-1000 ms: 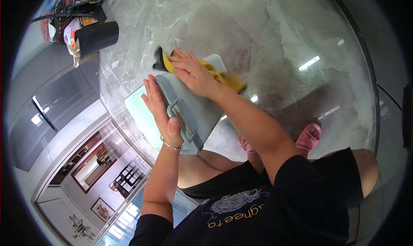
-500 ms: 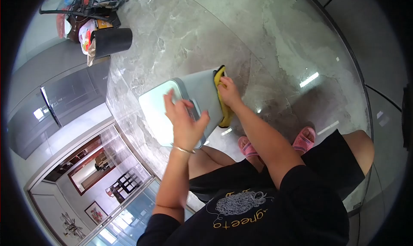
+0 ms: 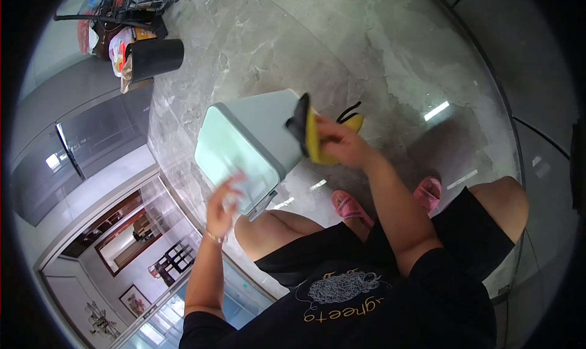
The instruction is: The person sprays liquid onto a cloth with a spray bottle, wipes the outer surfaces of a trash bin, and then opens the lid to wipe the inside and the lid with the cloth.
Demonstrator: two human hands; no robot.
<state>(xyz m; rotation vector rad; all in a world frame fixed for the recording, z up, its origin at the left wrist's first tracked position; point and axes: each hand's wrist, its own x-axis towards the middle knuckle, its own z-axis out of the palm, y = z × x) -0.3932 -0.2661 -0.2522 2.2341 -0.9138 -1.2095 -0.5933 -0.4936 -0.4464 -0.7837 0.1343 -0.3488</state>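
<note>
A boxy bin with a pale mint lid (image 3: 235, 151) and a grey-green body (image 3: 265, 117) stands tipped on the floor in front of my knees. A small grey tab (image 3: 262, 206) sticks out at the lid's near edge. My left hand (image 3: 221, 210), blurred by motion, is at the lid's lower edge with its fingers stretched and apart. My right hand (image 3: 343, 143) grips a yellow cloth with black edging (image 3: 313, 138), bunched up beside the bin's body. One end of the cloth trails out behind the hand.
My feet in pink slippers (image 3: 352, 207) are on the glossy marble floor (image 3: 390, 56). At the upper left lies a black waste bin (image 3: 157, 59) with bags at its mouth, close to a black rack (image 3: 122, 10) holding several items. Grey cabinets (image 3: 67, 141) line the left side.
The bin has turned, its near side swinging to the left. My right hand has lifted the cloth off the bin's end, and my left hand has moved down and left.
</note>
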